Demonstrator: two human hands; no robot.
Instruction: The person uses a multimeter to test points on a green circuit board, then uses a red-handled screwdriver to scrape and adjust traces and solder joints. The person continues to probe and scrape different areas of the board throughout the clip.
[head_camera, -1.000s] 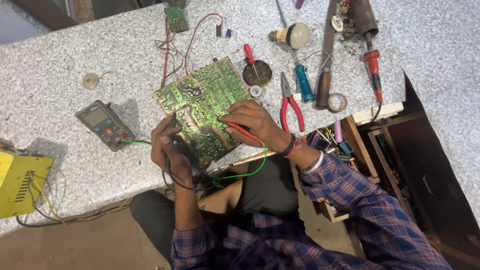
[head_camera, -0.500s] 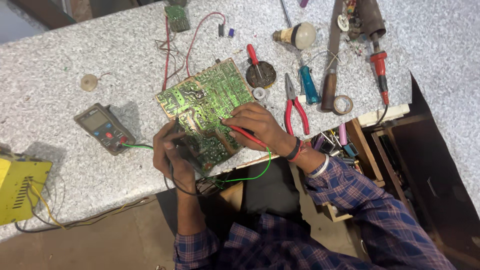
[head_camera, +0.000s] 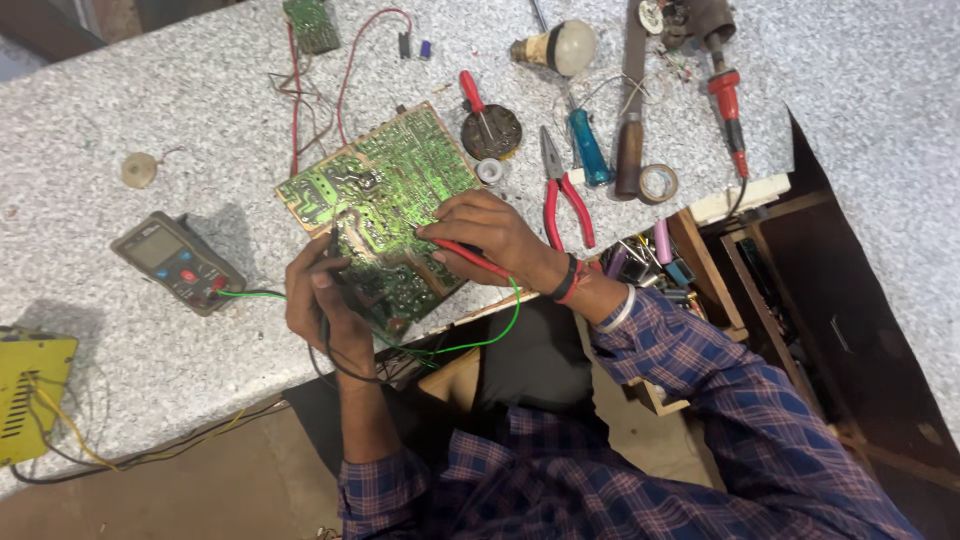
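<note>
Left hand (head_camera: 322, 300) hides its black probe (head_camera: 333, 248); yellow box (head_camera: 30, 395) cut off

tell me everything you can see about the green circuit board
The green circuit board is a roughly rectangular panel lying flat and skewed on the speckled grey worktop, solder side up, with pale shiny traces. Its near corner reaches the table edge. The left hand presses a black probe onto it; the right hand touches a red probe to it. Red wires run off its far side.
</note>
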